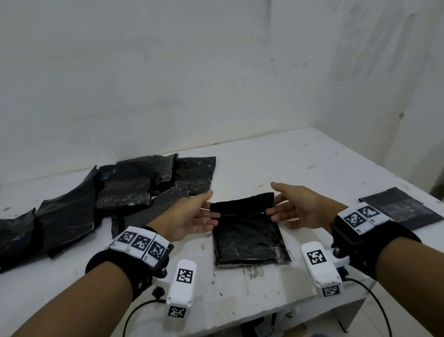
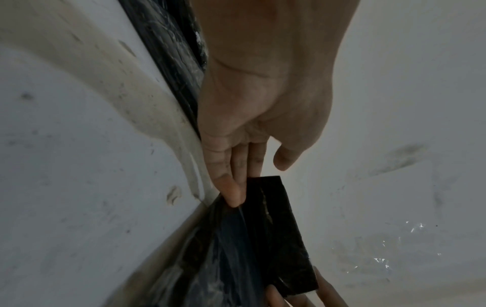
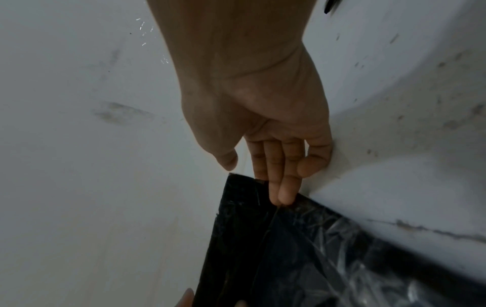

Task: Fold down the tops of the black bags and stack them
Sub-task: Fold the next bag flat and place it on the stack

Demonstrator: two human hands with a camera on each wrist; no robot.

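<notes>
A black bag (image 1: 249, 242) lies flat on the white table (image 1: 308, 166) in front of me. Its top flap (image 1: 242, 205) stands partly raised along a crease. My left hand (image 1: 193, 218) is at the bag's left edge. Its straight fingers (image 2: 234, 191) touch the crease end, and the thumb is lifted clear. My right hand (image 1: 298, 207) mirrors it at the right edge. There its straight fingers (image 3: 288, 193) press on the crease end of the bag (image 3: 289, 249), thumb apart. Neither hand wraps around the bag (image 2: 263, 238).
A loose pile of black bags (image 1: 127, 191) covers the back left of the table, with more bags (image 1: 34, 231) trailing to the far left. A flat black bag stack (image 1: 402, 210) lies by the right edge. White walls close off the back and right.
</notes>
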